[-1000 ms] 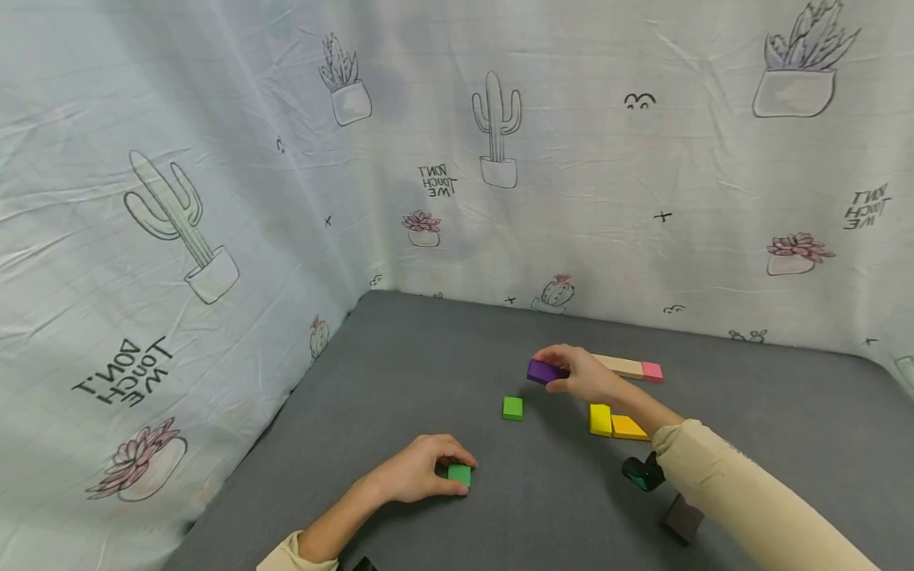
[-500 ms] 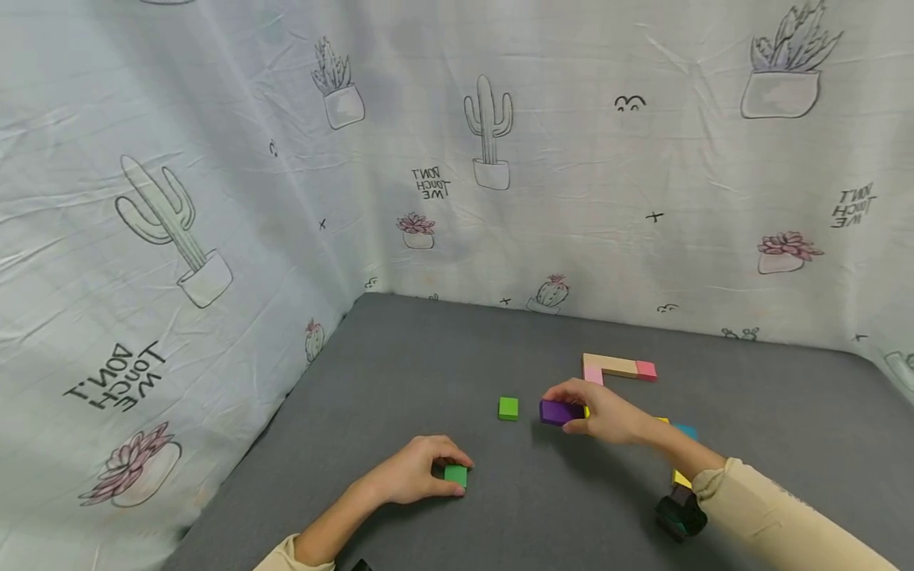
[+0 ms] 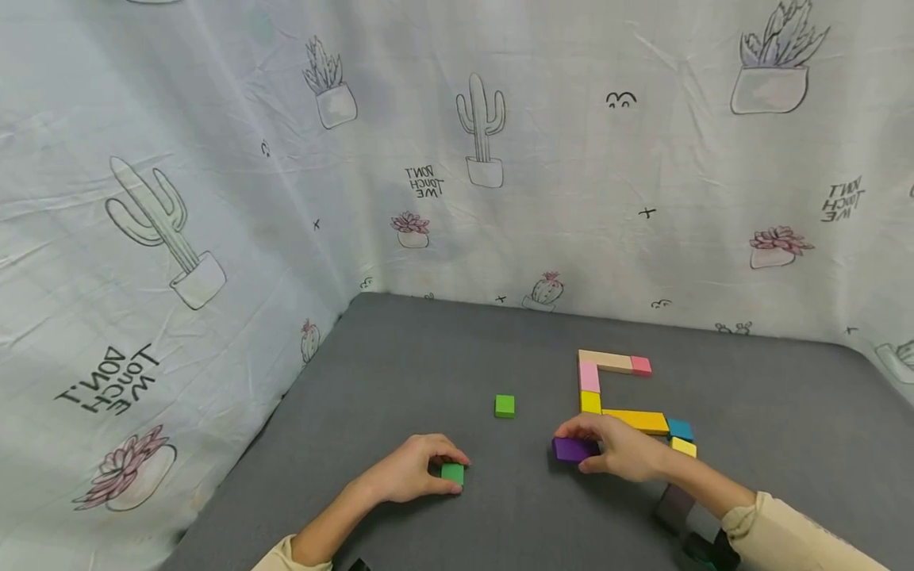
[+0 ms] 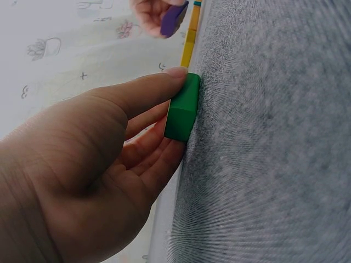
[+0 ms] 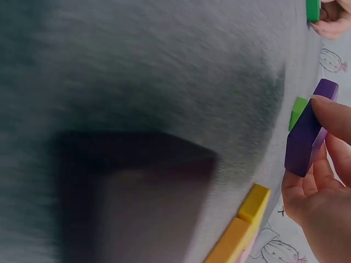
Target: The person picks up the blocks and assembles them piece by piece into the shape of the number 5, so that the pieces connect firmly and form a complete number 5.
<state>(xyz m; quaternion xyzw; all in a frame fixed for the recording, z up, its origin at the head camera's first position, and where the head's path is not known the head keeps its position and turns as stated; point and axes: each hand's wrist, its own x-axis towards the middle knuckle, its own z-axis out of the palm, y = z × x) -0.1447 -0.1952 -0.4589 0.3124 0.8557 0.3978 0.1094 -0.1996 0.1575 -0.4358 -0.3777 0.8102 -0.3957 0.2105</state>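
A dark green block [image 3: 452, 473] sits between the thumb and fingers of my left hand [image 3: 410, 472], low at the grey table surface in the left wrist view. My right hand [image 3: 628, 448] pinches a long purple block [image 3: 574, 450] and holds it just above the table, in front of a bent row of blocks. That row has a yellow block [image 3: 590, 402], a pink block [image 3: 589, 377] and an orange block [image 3: 639, 421]. A light green block [image 3: 505, 406] lies alone between the hands, farther back.
The row goes on with a beige block [image 3: 607, 361] and a coral-pink block [image 3: 640, 365] at the back, and a blue block [image 3: 680, 430] and a pale yellow block [image 3: 683, 447] at right. A dark brown block [image 3: 673, 507] lies by the right forearm. A printed curtain [image 3: 543, 159] closes off the back.
My right hand has come nearer and slightly right with the purple block, uncovering more of the row. The left hand stays on the dark green block.
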